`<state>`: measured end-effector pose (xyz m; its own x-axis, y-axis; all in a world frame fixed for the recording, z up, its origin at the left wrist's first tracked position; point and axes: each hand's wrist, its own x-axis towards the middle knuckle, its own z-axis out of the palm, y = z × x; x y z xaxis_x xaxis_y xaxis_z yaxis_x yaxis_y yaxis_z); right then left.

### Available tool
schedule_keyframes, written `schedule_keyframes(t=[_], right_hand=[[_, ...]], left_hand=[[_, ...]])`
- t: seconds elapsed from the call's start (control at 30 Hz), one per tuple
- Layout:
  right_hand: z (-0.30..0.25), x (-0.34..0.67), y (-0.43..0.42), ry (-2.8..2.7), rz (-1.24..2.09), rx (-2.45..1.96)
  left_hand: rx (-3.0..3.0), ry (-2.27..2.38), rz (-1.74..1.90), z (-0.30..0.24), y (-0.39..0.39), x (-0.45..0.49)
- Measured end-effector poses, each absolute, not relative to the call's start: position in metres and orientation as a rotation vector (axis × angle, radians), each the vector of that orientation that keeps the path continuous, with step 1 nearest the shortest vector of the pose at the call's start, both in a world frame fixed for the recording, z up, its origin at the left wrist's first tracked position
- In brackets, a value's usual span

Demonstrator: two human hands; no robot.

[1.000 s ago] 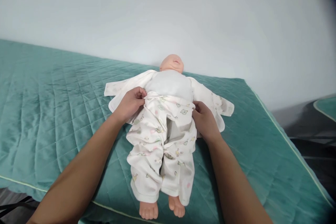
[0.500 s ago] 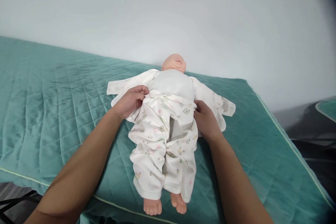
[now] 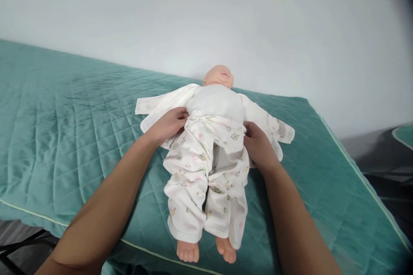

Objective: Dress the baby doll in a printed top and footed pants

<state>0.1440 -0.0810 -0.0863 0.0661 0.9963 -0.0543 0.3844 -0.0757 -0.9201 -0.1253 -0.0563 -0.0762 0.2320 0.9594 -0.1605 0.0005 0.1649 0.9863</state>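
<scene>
A baby doll [image 3: 218, 76] lies on its back, feet toward me. White patterned baby pants [image 3: 190, 159] cover its legs up to the waist, with the bare feet showing below the cuffs. An opened white baby jacket [image 3: 171, 98] is spread under and around its torso, sleeves out to both sides. My left hand [image 3: 172, 122] has its fingers closed at the left side of the pants' waistband. My right hand [image 3: 258, 144] is closed at the right side of the waistband, its fingertips partly hidden by the cloth.
The doll rests on a green quilted bed cover [image 3: 80, 137] with pale piping along its edge. A white wall [image 3: 193, 17] stands behind the bed. Dark metal legs [image 3: 24, 245] show at the lower left, and another green surface [image 3: 405, 135] at the right edge.
The whole view has shifted slightly, so the doll and hands appear a little further right. Both hands stay at the waistband, and the pants look nearly unchanged.
</scene>
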Motion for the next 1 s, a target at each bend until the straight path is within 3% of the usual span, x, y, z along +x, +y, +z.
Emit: schedule_keyframes(t=[0.23, 0.67, 0.87, 1.0], right_hand=[[-0.075, 0.141, -0.075, -1.43, 1.017, -1.674], [-0.067, 0.156, -0.051, -1.469, 1.496, -1.683], [-0.066, 0.156, -0.047, -1.587, 1.468, -1.726], [-0.071, 0.16, -0.055, -1.77, 1.268, -1.616]], left_hand=[[1.281, 1.034, 0.871, -0.081, -0.049, -0.128], [1.068, 1.012, 0.986, -0.099, -0.047, -0.111], [1.306, 1.192, 1.033, -0.094, -0.049, -0.104], [1.508, 1.161, 0.952, -0.084, -0.051, -0.107]])
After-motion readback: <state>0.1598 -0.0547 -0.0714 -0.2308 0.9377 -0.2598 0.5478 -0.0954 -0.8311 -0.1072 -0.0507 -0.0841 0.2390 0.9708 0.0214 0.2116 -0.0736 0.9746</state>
